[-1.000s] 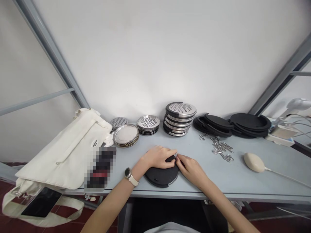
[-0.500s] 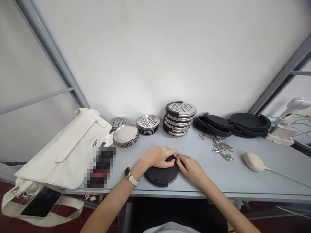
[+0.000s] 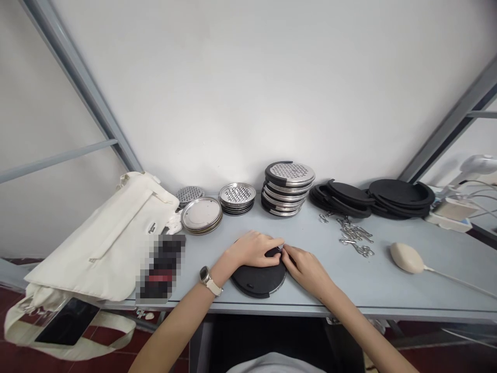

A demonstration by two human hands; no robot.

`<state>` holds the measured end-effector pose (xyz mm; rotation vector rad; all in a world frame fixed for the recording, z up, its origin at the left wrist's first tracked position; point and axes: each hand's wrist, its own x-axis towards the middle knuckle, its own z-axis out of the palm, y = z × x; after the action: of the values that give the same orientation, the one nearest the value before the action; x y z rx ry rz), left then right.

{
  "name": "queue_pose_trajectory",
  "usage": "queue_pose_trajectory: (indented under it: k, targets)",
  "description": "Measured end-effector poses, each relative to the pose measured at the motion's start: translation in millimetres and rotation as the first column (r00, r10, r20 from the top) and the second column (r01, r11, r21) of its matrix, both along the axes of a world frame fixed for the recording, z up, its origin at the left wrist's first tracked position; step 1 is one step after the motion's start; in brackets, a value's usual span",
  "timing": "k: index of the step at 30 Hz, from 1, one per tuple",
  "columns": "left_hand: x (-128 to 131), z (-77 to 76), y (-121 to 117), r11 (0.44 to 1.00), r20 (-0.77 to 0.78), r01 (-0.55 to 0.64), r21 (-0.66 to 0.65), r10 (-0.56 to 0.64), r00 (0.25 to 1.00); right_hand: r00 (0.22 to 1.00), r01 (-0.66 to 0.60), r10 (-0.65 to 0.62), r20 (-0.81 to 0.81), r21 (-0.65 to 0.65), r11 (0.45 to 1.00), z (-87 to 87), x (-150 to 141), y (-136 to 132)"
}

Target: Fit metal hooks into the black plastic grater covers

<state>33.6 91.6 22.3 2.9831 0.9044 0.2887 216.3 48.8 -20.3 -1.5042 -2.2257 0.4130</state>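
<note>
A black round disc (image 3: 260, 280) with a thin silvery edge lies on the table close to its front. My left hand (image 3: 253, 249) lies over its upper part, thumb and forefinger curled around the far right of the rim. My right hand (image 3: 305, 264) is closed at that same spot, its fingertips pinched together against the rim. A small shiny piece (image 3: 280, 248) shows between the two hands' fingertips; its shape is too small to tell. What the left palm covers is hidden.
Behind the hands stand metal plates (image 3: 201, 213), grater discs (image 3: 236, 194) and a tall stack of grater discs in black holders (image 3: 291, 173). Black round pieces (image 3: 399, 192), metal clasps (image 3: 355, 231) and a cream corded device (image 3: 406, 258) lie right. A white bag (image 3: 104, 243) is left.
Both hands keep the same hold on the disc at the same place. Only a slight shift of the whole view shows.
</note>
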Motion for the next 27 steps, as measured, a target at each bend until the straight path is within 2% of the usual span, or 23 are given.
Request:
queue_pose_trajectory:
  k: [13,27]
  targets:
    - [-0.8,-3.4,1.7,0.999,0.028,0.009,0.032,-0.01,1.0,1.0,-0.002,0.001,-0.027,-0.017,1.0,-0.4,-0.3,0.2]
    - [-0.5,-3.7,2.2,1.0,0.049,0.016,0.002,-0.016,0.999,0.998,-0.003,0.004,-0.069,0.002,1.0,-2.4,0.5,-0.9]
